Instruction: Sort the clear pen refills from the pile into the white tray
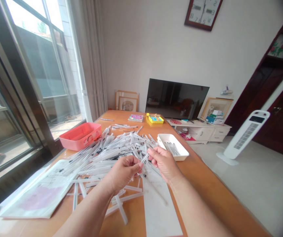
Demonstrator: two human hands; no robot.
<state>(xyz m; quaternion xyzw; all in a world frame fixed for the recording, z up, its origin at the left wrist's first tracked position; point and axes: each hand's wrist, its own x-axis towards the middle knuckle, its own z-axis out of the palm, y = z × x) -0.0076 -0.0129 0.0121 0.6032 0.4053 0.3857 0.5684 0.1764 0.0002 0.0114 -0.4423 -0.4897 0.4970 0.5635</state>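
The left hand [123, 172] and right hand [163, 163] each pinch one end of a thin clear plastic pen tube [144, 158], at 6 o'clock of the heap of clear plastic tubes [112, 148]; it looks light, stiff and slick, best held by fingertips near its ends.

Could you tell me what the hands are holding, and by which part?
One clear pen tube, held at both ends: the left hand pinches its lower end, the right hand its upper end.

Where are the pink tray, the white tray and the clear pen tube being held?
pink tray [82, 141]: head view, its near side wall.
white tray [182, 157]: head view, its near rim.
clear pen tube [145, 158]: head view, its exposed midsection.
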